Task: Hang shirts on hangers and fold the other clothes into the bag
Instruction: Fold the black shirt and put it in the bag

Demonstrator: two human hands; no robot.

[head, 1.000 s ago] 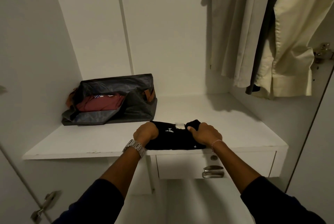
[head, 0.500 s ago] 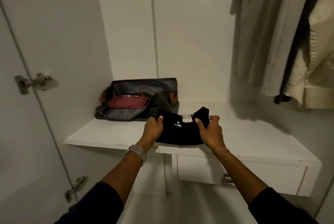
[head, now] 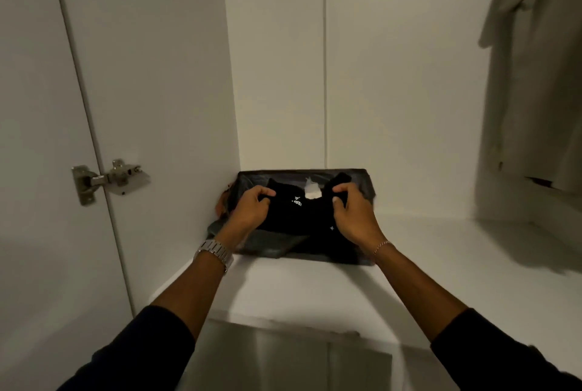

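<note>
A folded black garment (head: 299, 212) with small white print and a white neck label is held over the open grey bag (head: 362, 181), which stands in the back left corner of the white wardrobe shelf (head: 315, 289). My left hand (head: 250, 209) grips the garment's left end. My right hand (head: 354, 215) grips its right end, fingers curled over the cloth. The garment covers the bag's inside, so the bag's contents are hidden. A pale shirt (head: 532, 75) hangs at the upper right.
The wardrobe's left side wall and an open door with a metal hinge (head: 107, 181) stand close to the bag. The white back wall (head: 393, 75) rises behind it. Below the shelf's front edge is a drawer front (head: 283, 356).
Both hands lifted the folded black garment off the shelf's front edge and carried it back and left, over the bag. The red cloth in the bag is now covered.
</note>
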